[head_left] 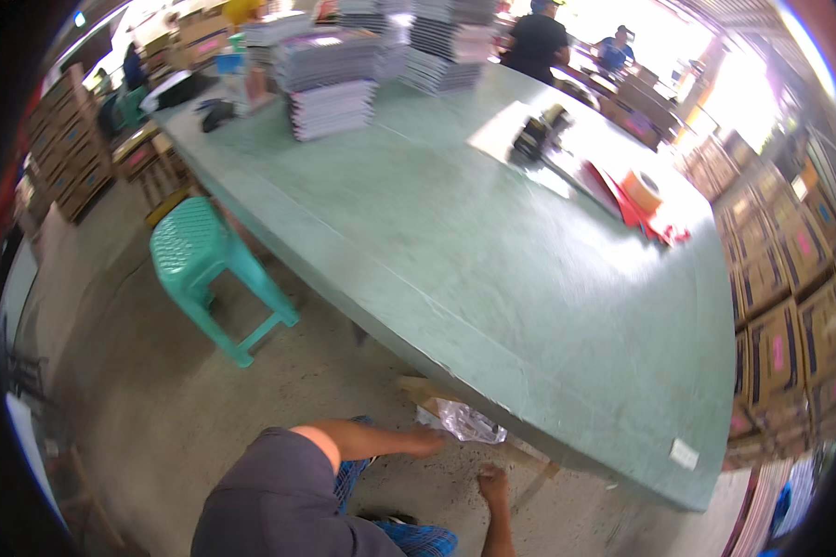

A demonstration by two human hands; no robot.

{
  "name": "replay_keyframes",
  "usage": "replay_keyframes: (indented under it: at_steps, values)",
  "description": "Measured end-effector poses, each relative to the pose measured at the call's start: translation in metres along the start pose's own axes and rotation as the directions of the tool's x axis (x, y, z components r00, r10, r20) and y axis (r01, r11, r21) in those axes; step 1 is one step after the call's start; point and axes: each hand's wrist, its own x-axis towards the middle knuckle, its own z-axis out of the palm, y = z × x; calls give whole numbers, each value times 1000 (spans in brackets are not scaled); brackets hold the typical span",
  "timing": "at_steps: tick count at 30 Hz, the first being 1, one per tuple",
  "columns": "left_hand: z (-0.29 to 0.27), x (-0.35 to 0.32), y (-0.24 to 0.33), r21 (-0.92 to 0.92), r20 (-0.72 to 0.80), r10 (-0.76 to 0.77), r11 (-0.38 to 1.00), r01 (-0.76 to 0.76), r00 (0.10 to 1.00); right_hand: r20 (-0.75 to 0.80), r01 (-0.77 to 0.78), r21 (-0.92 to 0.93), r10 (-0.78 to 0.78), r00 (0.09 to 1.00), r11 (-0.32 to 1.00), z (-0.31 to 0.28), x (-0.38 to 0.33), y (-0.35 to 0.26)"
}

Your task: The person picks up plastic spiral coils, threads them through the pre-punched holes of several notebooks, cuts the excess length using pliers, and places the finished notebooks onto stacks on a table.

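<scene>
Below the near edge of the green table (409, 269), my left hand (424, 442) reaches beside crumpled clear plastic (471, 421). Its fingers are too small and blurred to show whether they grip anything. The plastic lies over an opened cardboard box (418, 388), partly hidden under the tabletop. To the right of the plastic, my right hand (493, 482) is held low with its fingers curled in. Whatever may be inside those fingers is hidden.
A green plastic stool (195, 246) stands left of the table. Stacked books (333, 107), a tape dispenser (541, 135) and an orange tape roll (642, 191) rest on the tabletop. Cartons (776, 353) are piled at right. Two people (535, 45) are at the back.
</scene>
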Motion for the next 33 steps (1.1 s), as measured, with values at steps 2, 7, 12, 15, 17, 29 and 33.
replay_keyframes:
  at_steps: [2, 7, 12, 15, 17, 29, 33]
  values:
    - [-82, -107, -4, -246, 339, -207, 922, 298, 918, 226, 117, -49, -103, 969, 992, 9, -16, -45]
    - [-152, -318, -79, -297, 386, -483, 742, 602, 786, 387, 424, 323, -527, 757, 846, -58, -91, -331]
    - [-145, -447, -208, -477, 101, -787, 498, 724, 608, -527, 996, 74, -845, 87, 56, -174, -175, -655]
    - [-141, -510, -271, -525, 39, -854, 425, 738, 519, -659, 978, -201, -729, -183, -63, -185, -224, -750]
    - [-181, -545, -305, -670, 20, -915, 287, 685, 403, -556, 573, -733, -808, -195, 366, -174, -247, -793]
    - [-437, -604, -612, -693, -656, -707, 427, 581, -264, -761, 291, 565, -624, -178, -772, -97, -139, -990]
    - [-497, -608, -691, -576, -710, -671, 382, 723, -211, -556, 176, 819, -831, 4, -547, -106, -104, -991]
